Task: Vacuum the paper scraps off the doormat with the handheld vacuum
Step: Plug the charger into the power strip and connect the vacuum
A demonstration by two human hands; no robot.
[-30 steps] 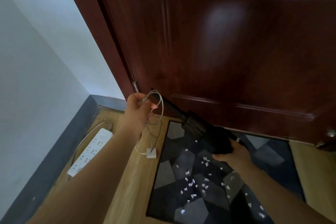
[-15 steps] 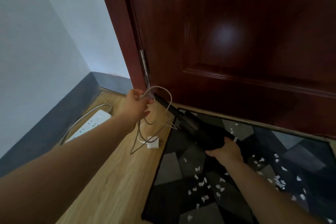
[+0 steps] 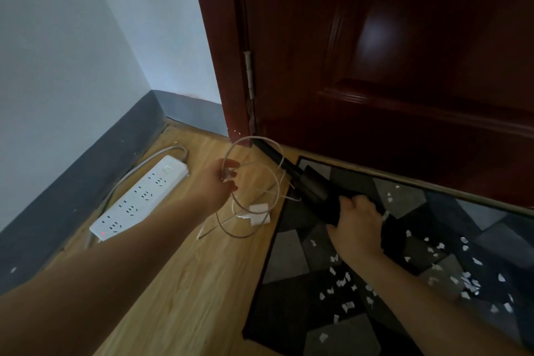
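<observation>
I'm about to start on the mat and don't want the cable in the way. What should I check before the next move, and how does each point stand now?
1. Vacuum gripped: ok, right hand is closed round its body.
2. Nozzle aimed at the paper scraps: not ok, it points toward the door corner, away from them.
3. White cable clear of the vacuum: not ok, left hand holds its loops up beside the nozzle.
4. Cable unplugged from the vacuum: cannot tell.
5. Charger plug off the doormat: ok, it lies on the wood floor beside the mat edge.
6. Scraps within reach: ok, scattered just below the right hand.
</observation>
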